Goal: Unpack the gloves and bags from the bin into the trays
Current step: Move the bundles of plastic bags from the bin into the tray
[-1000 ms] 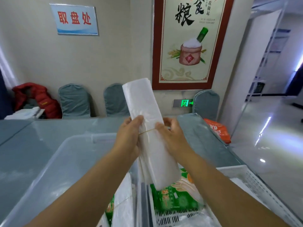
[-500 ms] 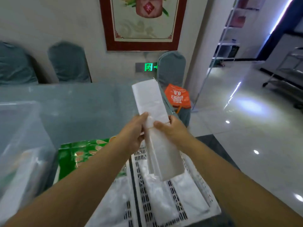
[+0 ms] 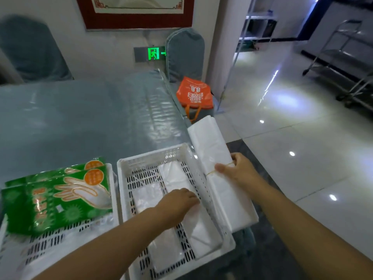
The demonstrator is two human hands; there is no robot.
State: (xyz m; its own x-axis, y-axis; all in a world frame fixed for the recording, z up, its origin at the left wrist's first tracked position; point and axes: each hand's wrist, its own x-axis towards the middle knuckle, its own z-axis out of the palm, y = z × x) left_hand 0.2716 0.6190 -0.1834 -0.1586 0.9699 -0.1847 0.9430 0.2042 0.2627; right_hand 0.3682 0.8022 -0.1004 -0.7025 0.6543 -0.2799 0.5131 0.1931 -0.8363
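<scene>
On glossy grey table (image 3: 80, 122): white trays (image 3: 129, 164).

A long table (image 3: 84, 118) under a glossy, wrinkled grey-blue cover runs toward a pale wall, where the lower edge of a red-framed poster (image 3: 139, 15) hangs above a lit green exit sign (image 3: 153, 53). Chairs in grey-blue covers stand against the wall, one (image 3: 184, 53) at the table's far corner and another (image 3: 32, 51) to the left. An orange tote bag (image 3: 194, 94) sits below the corner chair. Ceiling lights glare off the polished pale floor tiles (image 3: 302, 158); a steel trolley (image 3: 347, 63) stands at far right.
</scene>
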